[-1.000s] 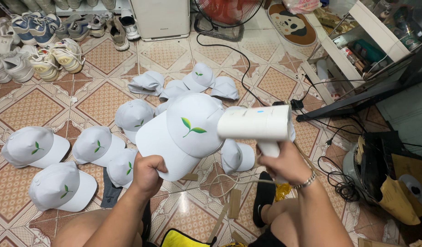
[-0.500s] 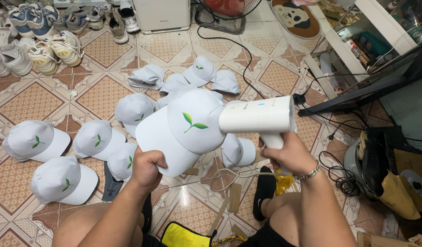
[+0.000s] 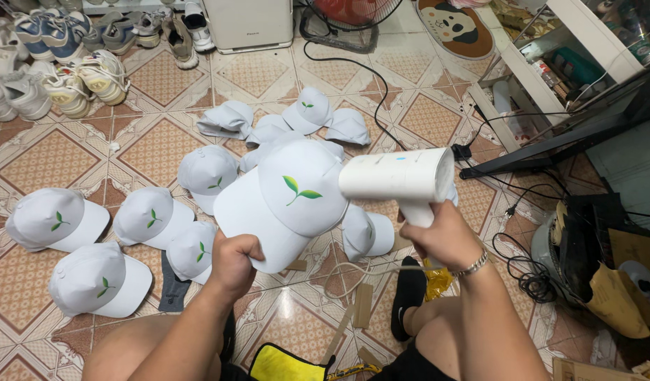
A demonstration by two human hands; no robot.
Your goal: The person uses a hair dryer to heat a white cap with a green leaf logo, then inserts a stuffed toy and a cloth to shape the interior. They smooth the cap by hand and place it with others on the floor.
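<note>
Between my hands, steaming is under way: left hand [image 3: 234, 262] grips the white cap [image 3: 286, 201] by its brim, right hand [image 3: 441, 236] clasps the handheld steamer [image 3: 399, 176]; next, I judge, turning the cap.

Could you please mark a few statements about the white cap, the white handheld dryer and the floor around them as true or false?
1. The left hand grips the white cap with the green leaf emblem by its brim. True.
2. The right hand holds a black spray bottle. False: it holds a white handheld dryer by its handle.
3. The dryer's barrel points towards the held cap. True.
4. The other white caps lie stacked on a shelf. False: they lie spread over the patterned tile floor.
5. A row of sneakers stands at the upper left. True.
</note>
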